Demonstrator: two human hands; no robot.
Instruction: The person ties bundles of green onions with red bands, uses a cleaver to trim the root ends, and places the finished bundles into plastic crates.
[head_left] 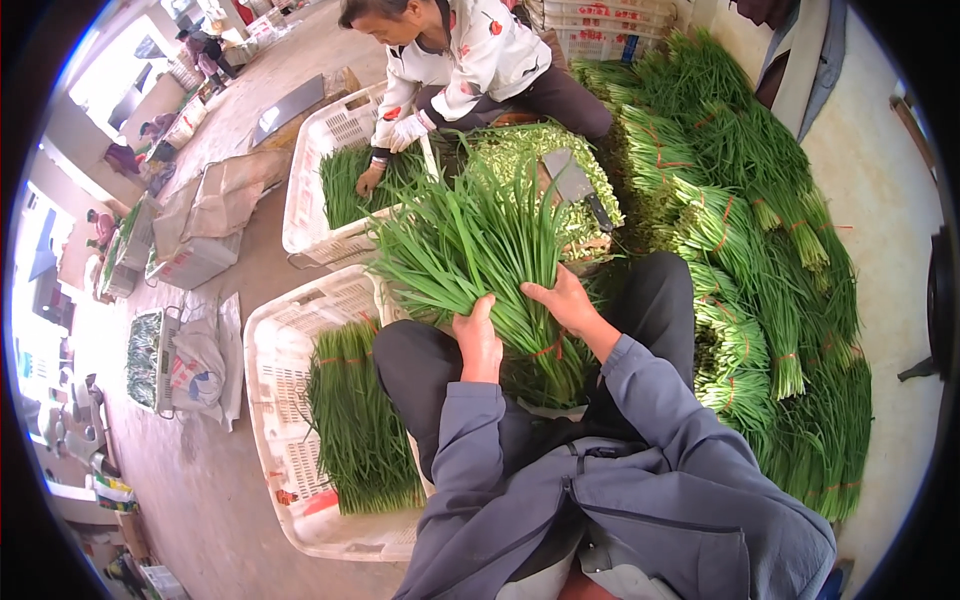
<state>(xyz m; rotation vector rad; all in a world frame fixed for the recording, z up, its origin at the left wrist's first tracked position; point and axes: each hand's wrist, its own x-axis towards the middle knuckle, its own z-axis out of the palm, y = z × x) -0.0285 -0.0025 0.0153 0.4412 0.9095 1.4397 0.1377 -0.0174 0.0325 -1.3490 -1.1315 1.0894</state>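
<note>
A large bunch of green garlic chives (470, 240) is held up between my knees. A thin red band rings it near its lower end, and the leaf tips fan out away from me. My left hand (478, 340) wraps its left side, thumb on top. My right hand (568, 298) grips the right side, its thumb lying over the leaves; the undersides of both hands' fingers are hidden. Just beyond the bunch, a cleaver (568, 176) with a dark handle rests by a heap of pale cut chive ends (510, 150).
Left of my leg stands a white plastic crate (265, 400) with chive bundles (360, 420). Another white crate (305, 190) stands beyond it, where a co-worker (470, 70) reaches among chives. Banded bundles (730, 220) pile up at right against the wall (890, 180).
</note>
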